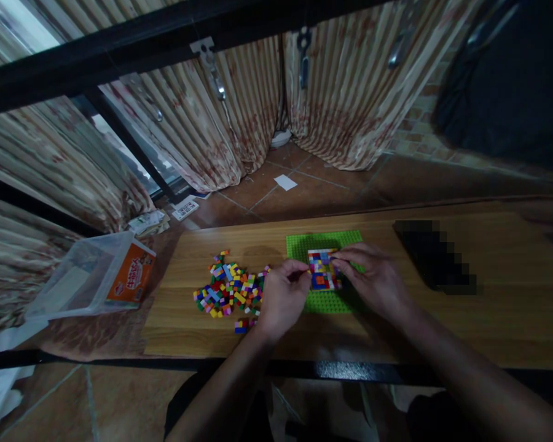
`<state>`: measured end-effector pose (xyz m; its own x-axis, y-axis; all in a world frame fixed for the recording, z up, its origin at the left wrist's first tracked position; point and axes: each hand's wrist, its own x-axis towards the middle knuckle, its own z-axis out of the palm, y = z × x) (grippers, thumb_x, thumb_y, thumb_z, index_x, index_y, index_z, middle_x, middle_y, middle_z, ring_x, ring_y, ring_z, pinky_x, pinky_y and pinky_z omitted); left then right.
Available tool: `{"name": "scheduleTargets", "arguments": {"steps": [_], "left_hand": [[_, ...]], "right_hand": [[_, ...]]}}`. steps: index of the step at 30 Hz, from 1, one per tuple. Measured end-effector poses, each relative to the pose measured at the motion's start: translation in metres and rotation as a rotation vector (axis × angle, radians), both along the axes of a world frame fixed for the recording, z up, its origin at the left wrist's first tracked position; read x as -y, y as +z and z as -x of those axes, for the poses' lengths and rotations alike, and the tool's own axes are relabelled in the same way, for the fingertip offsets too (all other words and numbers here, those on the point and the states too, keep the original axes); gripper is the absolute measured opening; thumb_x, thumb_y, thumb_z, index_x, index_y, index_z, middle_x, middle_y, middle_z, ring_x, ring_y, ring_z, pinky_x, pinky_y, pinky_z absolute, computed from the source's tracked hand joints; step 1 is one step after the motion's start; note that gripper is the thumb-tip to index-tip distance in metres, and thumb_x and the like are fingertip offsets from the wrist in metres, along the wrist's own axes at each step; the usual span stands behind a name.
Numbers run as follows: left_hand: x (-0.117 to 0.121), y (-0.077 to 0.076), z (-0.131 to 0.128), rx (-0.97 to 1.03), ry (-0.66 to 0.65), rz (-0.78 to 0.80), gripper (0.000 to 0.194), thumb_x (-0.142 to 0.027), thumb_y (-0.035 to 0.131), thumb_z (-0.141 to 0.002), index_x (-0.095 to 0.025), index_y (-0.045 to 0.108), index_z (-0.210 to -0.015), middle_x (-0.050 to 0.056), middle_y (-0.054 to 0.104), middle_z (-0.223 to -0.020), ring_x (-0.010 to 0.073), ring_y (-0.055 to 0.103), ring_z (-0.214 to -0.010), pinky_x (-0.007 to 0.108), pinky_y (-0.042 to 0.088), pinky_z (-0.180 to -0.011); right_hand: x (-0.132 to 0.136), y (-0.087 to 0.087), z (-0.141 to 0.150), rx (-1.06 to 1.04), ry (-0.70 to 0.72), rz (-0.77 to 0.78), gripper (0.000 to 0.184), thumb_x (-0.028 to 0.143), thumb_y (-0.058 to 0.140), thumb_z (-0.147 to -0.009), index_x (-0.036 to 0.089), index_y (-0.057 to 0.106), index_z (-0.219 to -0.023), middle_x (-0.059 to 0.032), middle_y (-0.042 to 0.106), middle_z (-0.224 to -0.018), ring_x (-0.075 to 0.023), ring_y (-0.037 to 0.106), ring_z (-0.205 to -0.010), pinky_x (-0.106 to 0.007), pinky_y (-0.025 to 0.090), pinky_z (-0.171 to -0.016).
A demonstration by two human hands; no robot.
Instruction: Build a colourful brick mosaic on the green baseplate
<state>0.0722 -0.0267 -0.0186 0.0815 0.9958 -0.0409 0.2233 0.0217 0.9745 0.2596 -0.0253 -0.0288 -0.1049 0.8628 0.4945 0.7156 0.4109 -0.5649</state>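
A green studded baseplate (332,304) lies on the wooden table with a block of many-coloured toy bricks (321,270) built on it. My left hand (286,294) is at the block's left edge, thumb and forefinger pinched together. From the right, my right hand (373,273) reaches over the block's right side, its thumb and fingertips closed in a pinch at the upper right. Anything between the fingertips of either hand is too small to make out. Left of my left hand lies a loose pile of small coloured bricks (228,285), partly hidden by that hand.
A small cluster of joined bricks (241,326) lies near the table's front edge. A black, partly pixelated object (424,258) rests on the wooden table (511,307) at the right. On the floor to the left is a clear plastic bin (85,276) with an orange label.
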Motion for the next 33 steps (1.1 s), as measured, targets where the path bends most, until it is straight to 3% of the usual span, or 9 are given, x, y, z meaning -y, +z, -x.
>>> {"name": "scheduleTargets", "arguments": {"steps": [3, 7, 24, 33], "left_hand": [[-0.004, -0.002, 0.007, -0.195, 0.000, -0.046, 0.016, -0.016, 0.059, -0.081, -0.015, 0.070, -0.092, 0.006, 0.074, -0.090, 0.0150, 0.068, -0.078, 0.025, 0.053, -0.072], [-0.003, -0.004, 0.007, -0.296, -0.043, -0.028, 0.020, -0.015, 0.058, -0.082, -0.016, 0.071, -0.098, 0.007, 0.075, -0.094, 0.0161, 0.070, -0.081, 0.027, 0.054, -0.077], [-0.001, -0.005, 0.003, -0.363, -0.104, -0.040, 0.022, -0.012, 0.056, -0.083, -0.018, 0.070, -0.099, 0.006, 0.076, -0.097, 0.0175, 0.071, -0.087, 0.030, 0.055, -0.082], [-0.001, -0.006, 0.004, -0.362, -0.112, -0.046, 0.022, -0.012, 0.056, -0.083, -0.019, 0.071, -0.098, 0.005, 0.076, -0.097, 0.0175, 0.071, -0.089, 0.030, 0.055, -0.083]], "right_hand": [[-0.003, -0.005, -0.002, -0.022, 0.018, 0.026, 0.018, 0.037, 0.060, -0.090, 0.027, 0.075, -0.088, -0.0046, 0.069, -0.096, -0.0223, 0.064, -0.091, -0.042, 0.050, -0.082], [-0.005, -0.012, 0.004, -0.022, 0.027, 0.017, 0.014, 0.032, 0.063, -0.087, 0.028, 0.076, -0.087, -0.0054, 0.067, -0.103, -0.0236, 0.061, -0.096, -0.044, 0.050, -0.085], [-0.011, -0.017, 0.015, -0.091, -0.023, 0.043, 0.007, 0.030, 0.068, -0.082, 0.024, 0.069, -0.080, -0.0071, 0.064, -0.108, -0.0267, 0.058, -0.104, -0.047, 0.048, -0.090], [-0.013, -0.017, 0.009, -0.112, 0.046, 0.097, 0.011, 0.034, 0.064, -0.085, 0.024, 0.069, -0.087, -0.0078, 0.062, -0.115, -0.0264, 0.057, -0.110, -0.048, 0.047, -0.095]]}}
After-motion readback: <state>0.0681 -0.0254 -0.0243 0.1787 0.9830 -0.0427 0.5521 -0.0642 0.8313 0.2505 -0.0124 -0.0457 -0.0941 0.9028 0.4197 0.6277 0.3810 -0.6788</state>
